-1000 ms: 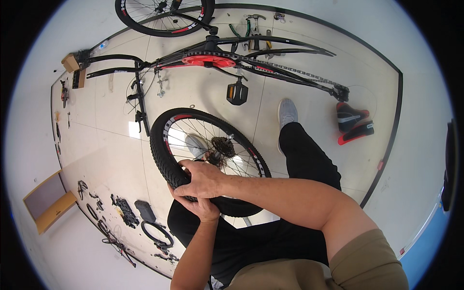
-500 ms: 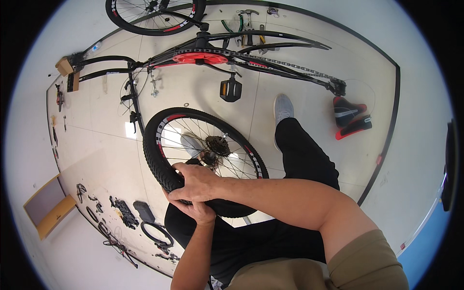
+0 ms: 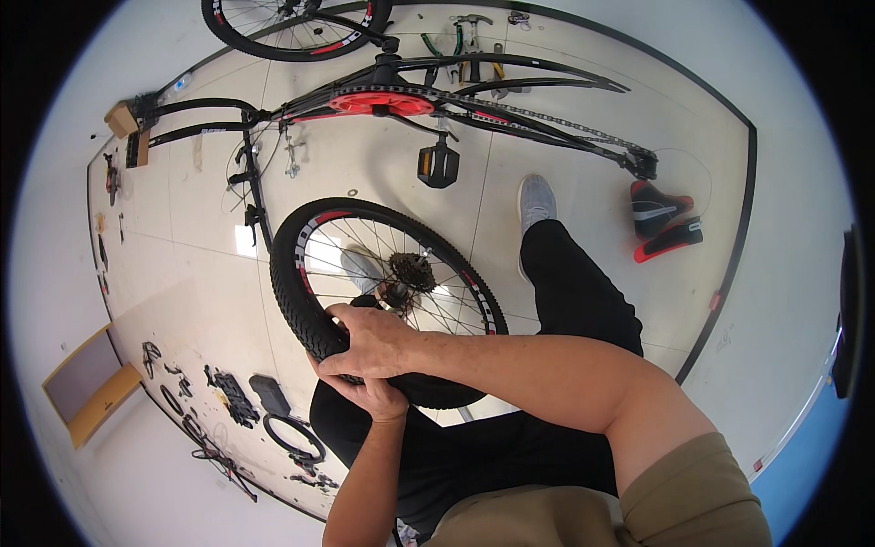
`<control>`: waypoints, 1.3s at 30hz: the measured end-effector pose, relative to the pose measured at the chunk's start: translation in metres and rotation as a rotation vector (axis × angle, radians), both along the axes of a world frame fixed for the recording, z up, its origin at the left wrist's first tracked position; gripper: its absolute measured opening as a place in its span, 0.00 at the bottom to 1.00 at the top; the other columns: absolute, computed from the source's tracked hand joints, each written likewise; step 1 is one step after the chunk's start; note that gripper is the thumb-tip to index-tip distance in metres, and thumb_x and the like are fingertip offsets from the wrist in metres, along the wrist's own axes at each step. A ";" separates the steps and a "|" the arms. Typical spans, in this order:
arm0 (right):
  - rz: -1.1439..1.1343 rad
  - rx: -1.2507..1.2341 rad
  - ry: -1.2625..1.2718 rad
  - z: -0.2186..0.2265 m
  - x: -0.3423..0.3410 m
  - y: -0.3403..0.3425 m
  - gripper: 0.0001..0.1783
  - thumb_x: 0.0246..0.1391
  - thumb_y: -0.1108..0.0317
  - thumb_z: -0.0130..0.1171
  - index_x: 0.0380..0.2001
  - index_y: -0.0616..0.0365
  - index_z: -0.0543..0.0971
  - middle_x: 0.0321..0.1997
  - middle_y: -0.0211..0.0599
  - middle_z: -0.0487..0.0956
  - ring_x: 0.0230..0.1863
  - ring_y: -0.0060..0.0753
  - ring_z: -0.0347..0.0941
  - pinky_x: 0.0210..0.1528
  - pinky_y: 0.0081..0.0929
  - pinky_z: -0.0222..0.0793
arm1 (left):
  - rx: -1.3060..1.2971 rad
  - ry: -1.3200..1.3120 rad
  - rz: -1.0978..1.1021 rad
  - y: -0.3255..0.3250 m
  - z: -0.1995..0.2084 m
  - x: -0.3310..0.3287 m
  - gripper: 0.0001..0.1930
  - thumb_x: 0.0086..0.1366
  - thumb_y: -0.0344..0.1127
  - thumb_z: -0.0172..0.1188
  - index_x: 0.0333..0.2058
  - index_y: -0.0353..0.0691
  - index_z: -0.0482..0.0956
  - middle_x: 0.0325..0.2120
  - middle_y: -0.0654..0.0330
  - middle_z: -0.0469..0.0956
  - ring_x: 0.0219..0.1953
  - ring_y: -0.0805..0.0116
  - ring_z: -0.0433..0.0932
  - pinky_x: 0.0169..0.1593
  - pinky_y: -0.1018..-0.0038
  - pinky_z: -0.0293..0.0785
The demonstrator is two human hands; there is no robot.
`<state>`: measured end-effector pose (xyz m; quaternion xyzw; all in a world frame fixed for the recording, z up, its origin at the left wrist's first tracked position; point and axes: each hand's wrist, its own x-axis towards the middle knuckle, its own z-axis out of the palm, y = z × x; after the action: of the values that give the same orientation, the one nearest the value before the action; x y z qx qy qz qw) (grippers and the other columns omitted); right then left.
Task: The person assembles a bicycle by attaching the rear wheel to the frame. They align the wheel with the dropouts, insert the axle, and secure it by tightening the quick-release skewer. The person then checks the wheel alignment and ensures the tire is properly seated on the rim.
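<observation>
A bicycle wheel point(image 3: 293, 301) with a knobby black tyre, red and white rim markings and a rear sprocket cluster point(image 3: 412, 272) leans upright against my legs. My right hand point(image 3: 375, 342) crosses over from the right and is closed around the tyre at its near left side, thumb over the rim. Just below it, my left hand point(image 3: 369, 394) grips the same stretch of tyre from underneath; its fingers are partly hidden by the right hand and the tyre. My forearm covers part of the wheel's near edge.
Beyond the wheel lies a black bicycle frame point(image 3: 547, 128) with a red chainring point(image 3: 383, 103) and a pedal point(image 3: 437, 166). A second wheel point(image 3: 273, 50), a hammer point(image 3: 473, 46) and pliers lie farther back. A saddle point(image 3: 658, 211) is at right; several small parts and a ring point(image 3: 293, 439) lie at lower left.
Both hands keep their hold on the tyre with hardly any movement. The view has shifted very slightly.
</observation>
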<state>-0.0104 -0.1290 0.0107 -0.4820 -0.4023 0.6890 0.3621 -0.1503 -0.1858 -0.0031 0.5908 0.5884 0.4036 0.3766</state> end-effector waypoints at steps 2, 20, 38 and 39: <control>0.009 -0.004 0.006 0.000 0.002 0.000 0.47 0.41 0.45 0.68 0.56 0.73 0.71 0.46 0.61 0.81 0.48 0.55 0.80 0.53 0.41 0.74 | -0.001 -0.010 0.006 0.000 0.000 0.001 0.46 0.66 0.50 0.62 0.71 0.34 0.46 0.56 0.55 0.64 0.55 0.66 0.68 0.62 0.69 0.64; -0.003 -0.013 0.005 0.000 0.002 0.002 0.45 0.39 0.45 0.68 0.53 0.72 0.72 0.43 0.59 0.82 0.46 0.55 0.81 0.51 0.40 0.75 | 0.015 0.046 0.012 0.002 0.003 0.006 0.45 0.66 0.50 0.59 0.71 0.33 0.47 0.58 0.53 0.65 0.57 0.64 0.68 0.63 0.68 0.64; -0.024 -0.024 0.010 0.004 0.007 0.005 0.48 0.38 0.45 0.68 0.56 0.72 0.72 0.44 0.58 0.82 0.46 0.54 0.81 0.51 0.39 0.75 | 0.000 0.005 -0.003 0.005 -0.002 -0.002 0.40 0.67 0.46 0.61 0.69 0.37 0.49 0.56 0.55 0.66 0.54 0.67 0.69 0.60 0.70 0.67; -0.025 -0.024 0.008 0.004 0.006 0.005 0.48 0.38 0.45 0.68 0.56 0.72 0.72 0.44 0.58 0.82 0.46 0.54 0.81 0.51 0.39 0.75 | -0.006 0.002 0.001 0.005 -0.001 -0.001 0.41 0.67 0.46 0.61 0.69 0.37 0.49 0.56 0.55 0.66 0.55 0.67 0.69 0.60 0.70 0.67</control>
<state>-0.0041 -0.1240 0.0145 -0.4888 -0.3863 0.6911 0.3664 -0.1516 -0.1804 -0.0046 0.5898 0.5903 0.4017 0.3774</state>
